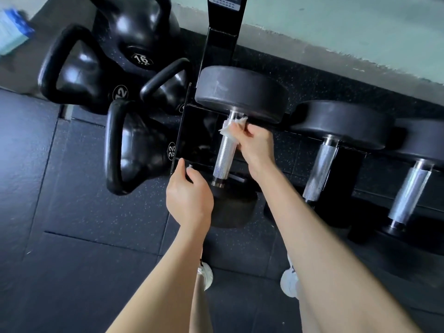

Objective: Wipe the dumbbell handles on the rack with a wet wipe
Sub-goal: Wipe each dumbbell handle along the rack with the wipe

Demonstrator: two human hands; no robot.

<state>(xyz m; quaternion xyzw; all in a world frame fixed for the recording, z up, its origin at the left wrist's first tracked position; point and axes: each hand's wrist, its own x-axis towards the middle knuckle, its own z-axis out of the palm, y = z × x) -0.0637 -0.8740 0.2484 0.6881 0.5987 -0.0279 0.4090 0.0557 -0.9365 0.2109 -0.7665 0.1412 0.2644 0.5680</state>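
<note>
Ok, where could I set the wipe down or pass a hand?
Bare floor mat near-left of the left hand, below the kettlebells. Gaps between the three dumbbell handles admit a hand. The kettlebells sit crowded against the rack. The right hand holds the wipe on the leftmost handle.

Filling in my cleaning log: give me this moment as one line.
right hand: wet wipe on leftmost dumbbell handle, far end | left hand: empty, by rack edge

Right hand (257,146) pinched closed, arm extended; left hand (189,195) seemingly loosely curled, empty.
</note>
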